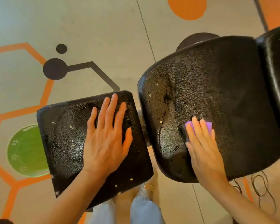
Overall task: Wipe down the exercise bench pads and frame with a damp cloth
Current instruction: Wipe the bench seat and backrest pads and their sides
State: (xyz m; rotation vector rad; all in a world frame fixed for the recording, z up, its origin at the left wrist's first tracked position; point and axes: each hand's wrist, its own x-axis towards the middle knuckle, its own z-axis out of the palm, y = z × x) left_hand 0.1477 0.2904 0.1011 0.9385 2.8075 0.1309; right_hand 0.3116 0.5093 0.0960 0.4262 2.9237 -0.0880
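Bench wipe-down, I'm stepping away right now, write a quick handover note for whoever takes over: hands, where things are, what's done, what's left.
Left hand: flat, fingers straight, resting on the square seat pad, holding nothing.
Right hand: fingers straight, pressing the purple cloth onto the large back pad.
A green bowl sits on the floor to the left of the seat pad.
Done: the back pad looks wet and streaked on its left part, beside the cloth.
Left: pale specks show on both pads; the right part of the back pad looks dry. The frame is mostly hidden under the pads, so its state cannot be told.
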